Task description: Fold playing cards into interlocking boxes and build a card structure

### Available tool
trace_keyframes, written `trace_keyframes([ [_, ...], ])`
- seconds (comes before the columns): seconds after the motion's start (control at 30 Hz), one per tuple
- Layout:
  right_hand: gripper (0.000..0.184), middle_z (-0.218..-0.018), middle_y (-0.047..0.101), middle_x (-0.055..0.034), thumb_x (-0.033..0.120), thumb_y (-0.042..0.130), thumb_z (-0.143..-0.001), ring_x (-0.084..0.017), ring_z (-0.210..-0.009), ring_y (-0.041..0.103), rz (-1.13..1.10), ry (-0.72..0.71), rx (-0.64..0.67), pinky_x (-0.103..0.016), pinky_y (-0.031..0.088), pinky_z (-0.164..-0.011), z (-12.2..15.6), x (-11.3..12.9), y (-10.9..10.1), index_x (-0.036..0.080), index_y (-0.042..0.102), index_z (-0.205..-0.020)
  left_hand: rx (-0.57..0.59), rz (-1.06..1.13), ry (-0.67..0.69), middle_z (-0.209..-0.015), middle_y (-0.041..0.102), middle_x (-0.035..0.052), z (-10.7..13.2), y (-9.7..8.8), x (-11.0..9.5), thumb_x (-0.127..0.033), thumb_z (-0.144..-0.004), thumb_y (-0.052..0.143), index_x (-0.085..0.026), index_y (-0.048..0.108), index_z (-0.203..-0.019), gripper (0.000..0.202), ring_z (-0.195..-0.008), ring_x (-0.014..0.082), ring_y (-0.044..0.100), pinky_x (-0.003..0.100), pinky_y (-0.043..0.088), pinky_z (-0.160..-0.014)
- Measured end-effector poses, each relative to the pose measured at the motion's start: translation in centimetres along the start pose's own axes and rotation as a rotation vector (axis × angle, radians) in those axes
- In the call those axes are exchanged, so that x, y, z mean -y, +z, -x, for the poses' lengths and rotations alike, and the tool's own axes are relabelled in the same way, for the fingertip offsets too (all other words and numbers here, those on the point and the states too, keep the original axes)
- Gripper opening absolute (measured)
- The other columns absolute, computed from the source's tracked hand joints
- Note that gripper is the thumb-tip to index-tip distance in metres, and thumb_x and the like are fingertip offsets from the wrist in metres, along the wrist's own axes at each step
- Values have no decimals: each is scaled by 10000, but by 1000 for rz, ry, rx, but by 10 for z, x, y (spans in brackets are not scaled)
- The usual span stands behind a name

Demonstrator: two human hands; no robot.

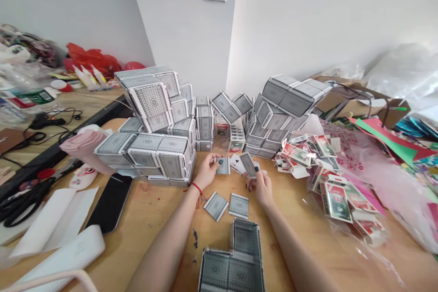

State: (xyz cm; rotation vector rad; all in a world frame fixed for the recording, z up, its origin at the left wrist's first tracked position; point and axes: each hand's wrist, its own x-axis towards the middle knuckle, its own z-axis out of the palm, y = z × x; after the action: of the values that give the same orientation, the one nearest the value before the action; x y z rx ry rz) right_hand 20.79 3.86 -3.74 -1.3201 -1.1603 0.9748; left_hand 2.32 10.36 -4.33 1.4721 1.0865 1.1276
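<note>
My R grip (262,187) is almost closed, pinching a tilted grey-backed playing card (248,165) betw thumb & fingers. That card's my landmark. My L grip (205,172) is nearly closed too, fingertips on a 2nd grey-backed card (223,165) just left of it. A white face-up card (236,163) sits betw the two, partly hidden. Just below the landmark, 2 loose grey cards (216,206) lie on the tabletop (147,210), slightly apart. Further below it is a squared-off stack of grey card packs (232,264). Right behind it, taller piles of grey card packs (153,105) rise & stand in the way of the wall. To its right is a heap of red-green printed packs (325,182) on clear plastic. Well left of it: black scissors (25,203), black phone (111,200).
</note>
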Motion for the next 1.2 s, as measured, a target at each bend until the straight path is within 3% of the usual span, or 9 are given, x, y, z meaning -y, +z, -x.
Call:
trace_keyframes([
  [0.1,441,-351,460,24,530,335,-806,-94,-269,361,10,22,26,-216,269,-295,2,1,3,176,512,-613,-15,10,-8,-813,584,29,-1,0,-1,-183,-763,457,-145,500,-978,222,-703,113,537,224,409,-621],
  [0.2,348,-395,493,37,514,435,-770,-83,-270,362,0,-10,19,-206,277,-289,1,0,6,186,480,-661,-12,-25,-18,-752,565,14,-1,0,1,-192,-770,445,-141,522,-957,209,-651,105,511,217,390,-584],
  [0.37,329,-416,515,50,524,452,-752,-87,-269,377,-3,10,65,-204,289,-283,-1,-4,10,196,449,-749,0,-47,14,-794,566,22,-1,1,5,-208,-775,445,-147,524,-945,197,-710,116,519,228,401,-633],
  [0.67,319,-415,497,48,527,435,-758,-93,-273,372,21,2,36,-213,286,-277,0,-4,10,214,421,-696,-38,-76,25,-789,559,22,-2,2,4,-169,-764,431,-151,533,-926,193,-707,117,513,230,410,-640],
  [0.87,305,-429,519,43,520,455,-751,-105,-274,386,31,33,122,-220,279,-278,1,-2,12,219,425,-719,-39,-107,34,-752,540,14,1,2,4,-194,-787,411,-156,527,-945,200,-645,108,479,217,385,-586],
  [1.2,278,-427,480,51,498,451,-756,-103,-288,378,34,59,243,-220,288,-284,2,-6,10,221,457,-759,-82,-163,41,-854,550,30,5,11,5,-222,-809,393,-167,491,-952,182,-740,122,497,245,396,-686],
])
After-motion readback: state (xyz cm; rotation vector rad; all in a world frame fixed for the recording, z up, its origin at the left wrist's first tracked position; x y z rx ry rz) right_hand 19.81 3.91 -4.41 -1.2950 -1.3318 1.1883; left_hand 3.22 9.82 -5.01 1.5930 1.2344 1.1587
